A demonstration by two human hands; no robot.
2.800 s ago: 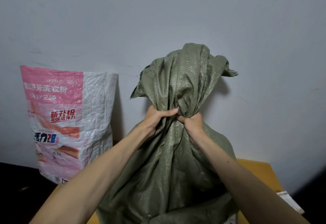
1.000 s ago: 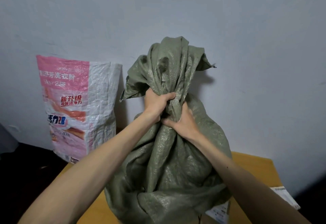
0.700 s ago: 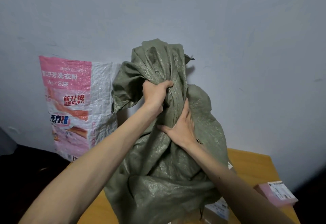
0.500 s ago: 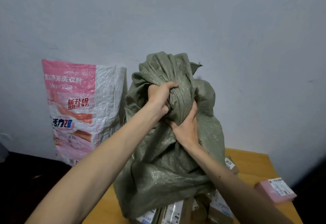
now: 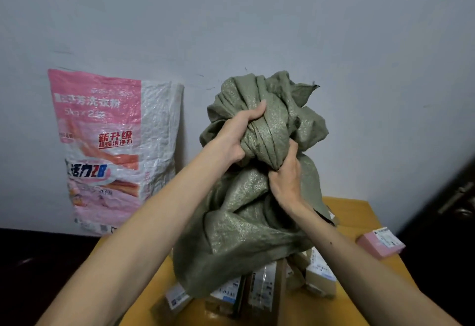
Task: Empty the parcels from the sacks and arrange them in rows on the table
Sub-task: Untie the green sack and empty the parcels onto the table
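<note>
Both hands grip the green sack above parcels.

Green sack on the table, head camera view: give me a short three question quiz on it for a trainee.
1. True or false: the left hand and the right hand both grip the bunched top of the green sack.
2. Where does the pink parcel lie? A) under the green sack B) on the table, to the right, apart from the boxes at the sack's mouth C) held in a hand
3. Fill in: the pink and white sack stands against the ____.
Key: 1 true; 2 B; 3 wall.
</note>
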